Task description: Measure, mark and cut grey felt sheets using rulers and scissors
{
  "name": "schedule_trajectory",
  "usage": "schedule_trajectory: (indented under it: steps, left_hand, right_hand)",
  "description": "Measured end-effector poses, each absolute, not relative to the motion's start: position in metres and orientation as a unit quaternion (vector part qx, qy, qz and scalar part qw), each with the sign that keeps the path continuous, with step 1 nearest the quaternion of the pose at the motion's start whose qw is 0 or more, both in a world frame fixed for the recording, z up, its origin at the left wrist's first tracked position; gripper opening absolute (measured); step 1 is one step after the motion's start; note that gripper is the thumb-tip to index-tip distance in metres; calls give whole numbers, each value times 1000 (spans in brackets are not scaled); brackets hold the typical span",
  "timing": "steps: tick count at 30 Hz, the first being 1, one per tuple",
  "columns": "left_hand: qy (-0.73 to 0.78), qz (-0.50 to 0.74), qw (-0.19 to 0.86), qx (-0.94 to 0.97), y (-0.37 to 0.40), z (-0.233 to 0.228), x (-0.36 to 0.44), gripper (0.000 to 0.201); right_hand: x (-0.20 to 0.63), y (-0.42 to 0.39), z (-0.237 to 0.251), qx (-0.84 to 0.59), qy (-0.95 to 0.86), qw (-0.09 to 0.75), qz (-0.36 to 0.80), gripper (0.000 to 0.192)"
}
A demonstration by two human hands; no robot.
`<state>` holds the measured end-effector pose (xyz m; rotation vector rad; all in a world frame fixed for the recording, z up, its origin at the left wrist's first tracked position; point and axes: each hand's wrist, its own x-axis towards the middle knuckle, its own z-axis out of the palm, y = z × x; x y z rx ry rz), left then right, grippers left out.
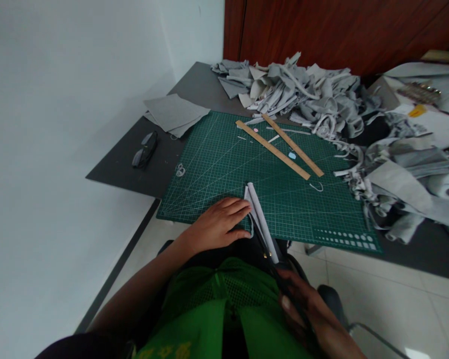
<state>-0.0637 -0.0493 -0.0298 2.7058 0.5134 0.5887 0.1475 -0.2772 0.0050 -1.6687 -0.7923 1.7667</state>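
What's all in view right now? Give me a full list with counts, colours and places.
cutting mat: one, green, on table
table: one, dark grey
fabric strip: one, pale grey, mat's near edge
scissors: one, black, cutting the strip
wooden rulers: two, tan, mid-mat
fabric scraps: heap, grey, far and right
fabric sheets: stack, grey, far left
glasses: one, black, left of mat
left hand: pressing strip
right hand: holding scissors

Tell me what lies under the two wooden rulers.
Under the two wooden rulers only the green cutting mat shows, with small scraps and a pale blue bit beside them. Anything directly beneath the wood is covered.
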Motion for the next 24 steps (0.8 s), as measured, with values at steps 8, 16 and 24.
schedule_trajectory:
  steps: [8,16,24]
  left_hand:
    - [173,229,136,948,-51,-36,-65,46]
    - [187,226,42,955,-58,-38,-64,49]
    - [188,235,17,954,-59,-46,-66,50]
  right_hand:
    - [149,-275,9,-635,-277,280,664,73]
    - [149,-278,8,-651,-268,282,652,71]
    - [153,-281,9,-683,-248,291,622,67]
